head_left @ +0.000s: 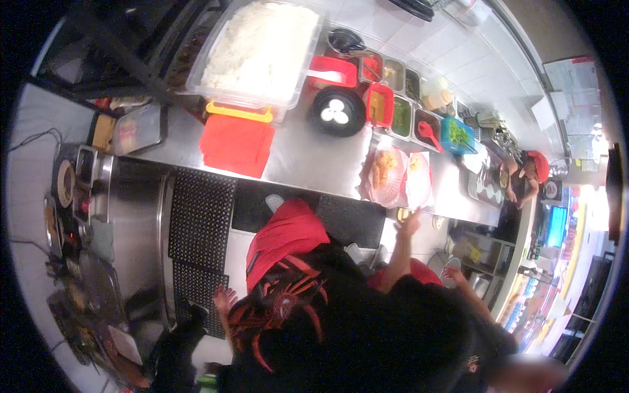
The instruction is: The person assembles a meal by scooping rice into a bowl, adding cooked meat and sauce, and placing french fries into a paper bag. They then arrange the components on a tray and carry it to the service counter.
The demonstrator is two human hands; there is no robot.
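My right hand [409, 226] is raised by the counter's front edge, just below two paper-lined food portions, fingers apart and nothing visible in it. The left portion [385, 171] is a golden, fried-looking piece in red-and-white paper; the right portion [419, 175] is smaller and paler. Low beside my body hangs my left hand [226, 298], fingers loosely spread and holding nothing. It is over the black perforated floor mat, away from the steel counter [308, 164].
A large clear bin [304, 72] of white, flour-like powder stands on the counter above red folded sheets [236, 145]. A black bowl [327, 131] holds three white ovals. Several topping containers, including a blue tub [452, 134], line the back. Co-workers stand close at right [475, 298] and farther off [537, 165].
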